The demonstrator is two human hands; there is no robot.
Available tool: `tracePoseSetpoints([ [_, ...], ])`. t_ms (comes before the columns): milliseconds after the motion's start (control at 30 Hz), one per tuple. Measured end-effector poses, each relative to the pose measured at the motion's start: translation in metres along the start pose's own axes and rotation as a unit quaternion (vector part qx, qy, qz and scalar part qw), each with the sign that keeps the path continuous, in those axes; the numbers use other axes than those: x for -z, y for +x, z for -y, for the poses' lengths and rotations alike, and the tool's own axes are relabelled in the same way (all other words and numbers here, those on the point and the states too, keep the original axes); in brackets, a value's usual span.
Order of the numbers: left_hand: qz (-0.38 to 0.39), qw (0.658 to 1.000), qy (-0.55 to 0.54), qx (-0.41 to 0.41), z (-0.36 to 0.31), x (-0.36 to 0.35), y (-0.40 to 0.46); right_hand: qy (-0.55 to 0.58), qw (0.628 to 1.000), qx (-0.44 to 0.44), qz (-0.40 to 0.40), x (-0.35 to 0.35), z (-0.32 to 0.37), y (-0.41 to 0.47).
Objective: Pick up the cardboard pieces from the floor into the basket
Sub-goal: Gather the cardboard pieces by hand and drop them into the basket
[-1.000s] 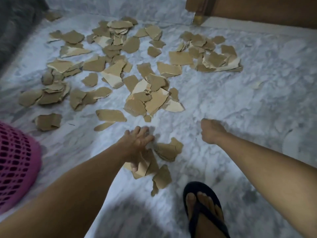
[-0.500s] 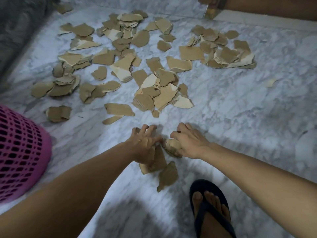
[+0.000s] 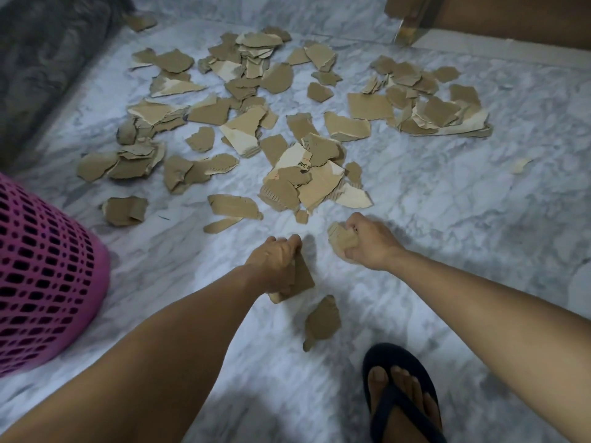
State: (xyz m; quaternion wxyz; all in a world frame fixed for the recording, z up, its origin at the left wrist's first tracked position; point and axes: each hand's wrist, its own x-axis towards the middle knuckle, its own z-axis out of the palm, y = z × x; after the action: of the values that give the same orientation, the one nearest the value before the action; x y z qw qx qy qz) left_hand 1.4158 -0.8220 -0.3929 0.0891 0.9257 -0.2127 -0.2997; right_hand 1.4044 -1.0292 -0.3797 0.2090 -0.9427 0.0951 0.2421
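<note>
Several torn brown cardboard pieces [image 3: 287, 129] lie scattered over the white marble floor [image 3: 447, 219]. My left hand [image 3: 275, 263] grips a few cardboard pieces [image 3: 302, 278] just above the floor. My right hand [image 3: 367, 243] is curled round a small cardboard piece [image 3: 342, 239]. One loose piece [image 3: 321, 321] lies on the floor between my hands and my foot. The pink mesh basket [image 3: 41, 276] stands at the left edge, partly cut off by the frame.
My foot in a dark flip-flop [image 3: 399, 394] stands at the bottom right. A dark grey surface [image 3: 41, 59] rises at the far left. Brown wooden furniture [image 3: 495, 17] stands at the back right.
My right hand moved left to the pieces by my left hand and closed round a small one. My left hand curled round its pieces. The view shifted slightly.
</note>
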Motion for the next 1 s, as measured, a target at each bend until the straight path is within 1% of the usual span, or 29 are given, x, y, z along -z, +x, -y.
tracePoseSetpoints([
  [133,0.015,0.998,-0.031,0.057,0.000,0.008,0.005,0.034,0.999,-0.011,-0.033,0.017,0.008,0.021],
  [200,0.021,0.994,-0.069,0.081,0.009,0.017,0.009,0.042,0.998,-0.011,-0.037,0.027,0.016,0.033],
  [267,0.002,0.987,-0.118,0.109,0.021,0.031,0.016,0.041,0.999,-0.007,-0.035,0.036,0.024,0.044],
  [367,-0.043,0.976,-0.157,0.142,0.040,0.055,0.027,0.045,0.998,-0.006,-0.039,0.048,0.036,0.062],
  [467,-0.086,0.961,-0.202,0.169,0.060,0.076,0.039,0.034,0.997,-0.003,-0.063,0.055,0.044,0.083],
  [533,-0.119,0.945,-0.241,0.188,0.070,0.083,0.046,0.030,0.996,-0.003,-0.086,0.057,0.047,0.095],
  [567,-0.140,0.938,-0.237,0.210,0.074,0.084,0.049,0.029,0.995,-0.003,-0.098,0.059,0.049,0.101],
  [633,-0.170,0.929,-0.179,0.276,0.079,0.083,0.051,0.025,0.992,-0.027,-0.118,0.062,0.051,0.111],
  [667,-0.172,0.918,-0.165,0.316,0.080,0.083,0.051,0.039,0.990,-0.052,-0.123,0.064,0.052,0.115],
  [733,-0.151,0.883,-0.193,0.400,0.078,0.087,0.048,0.118,0.978,-0.130,-0.111,0.068,0.054,0.127],
  [767,-0.132,0.867,-0.210,0.432,0.075,0.086,0.049,0.154,0.969,-0.166,-0.099,0.070,0.054,0.131],
  [800,-0.111,0.856,-0.219,0.455,0.070,0.086,0.051,0.161,0.965,-0.189,-0.085,0.071,0.056,0.134],
  [867,-0.086,0.841,-0.223,0.485,0.061,0.080,0.061,0.107,0.973,-0.196,-0.058,0.073,0.061,0.138],
  [900,-0.089,0.830,-0.232,0.500,0.056,0.077,0.067,0.075,0.978,-0.190,-0.053,0.072,0.065,0.139],
  [933,-0.107,0.818,-0.254,0.505,0.054,0.072,0.075,0.052,0.981,-0.179,-0.052,0.070,0.068,0.142],
  [967,-0.127,0.813,-0.272,0.498,0.051,0.069,0.082,0.041,0.983,-0.169,-0.052,0.067,0.073,0.146],
  [1000,-0.136,0.819,-0.282,0.481,0.047,0.068,0.087,0.042,0.985,-0.161,-0.052,0.063,0.075,0.150],
])
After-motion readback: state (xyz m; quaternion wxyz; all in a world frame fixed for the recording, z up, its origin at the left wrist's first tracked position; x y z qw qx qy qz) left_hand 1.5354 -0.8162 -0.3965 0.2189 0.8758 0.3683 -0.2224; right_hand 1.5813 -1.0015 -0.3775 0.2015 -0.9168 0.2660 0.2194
